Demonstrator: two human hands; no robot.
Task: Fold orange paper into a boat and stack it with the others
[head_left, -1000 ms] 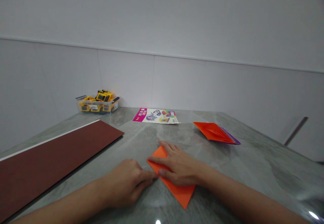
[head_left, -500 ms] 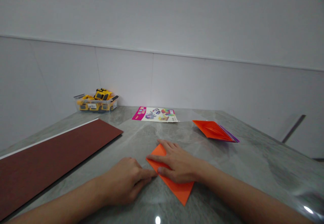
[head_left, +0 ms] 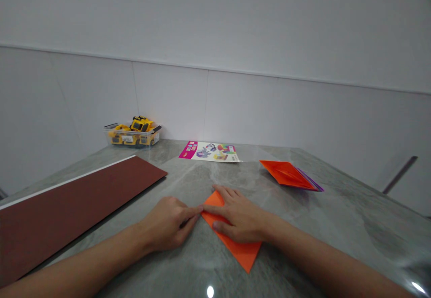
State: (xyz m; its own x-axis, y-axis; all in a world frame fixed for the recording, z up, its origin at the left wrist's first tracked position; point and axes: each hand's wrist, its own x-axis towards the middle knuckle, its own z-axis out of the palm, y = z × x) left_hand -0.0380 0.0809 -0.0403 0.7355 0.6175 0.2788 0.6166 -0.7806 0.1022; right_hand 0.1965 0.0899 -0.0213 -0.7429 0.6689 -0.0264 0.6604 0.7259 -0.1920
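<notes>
A folded sheet of orange paper lies flat on the grey marbled table, its edge running diagonally from upper left to lower right. My right hand rests on top of it, fingers spread and flat, covering its middle. At the paper's left corner, the outstretched index finger of my left hand touches the edge, close to the tip of my right index finger. The other left fingers are curled in, with nothing visible in them.
A brown board with a white edge lies at left. Behind it stands a clear plastic box of yellow toy vehicles. A printed packet lies at the back, and a stack of coloured paper, red-orange on top, at right.
My left index finger has slid up along the paper's edge to its left corner. My right hand stays flat on the paper. The whole view has shifted slightly.
</notes>
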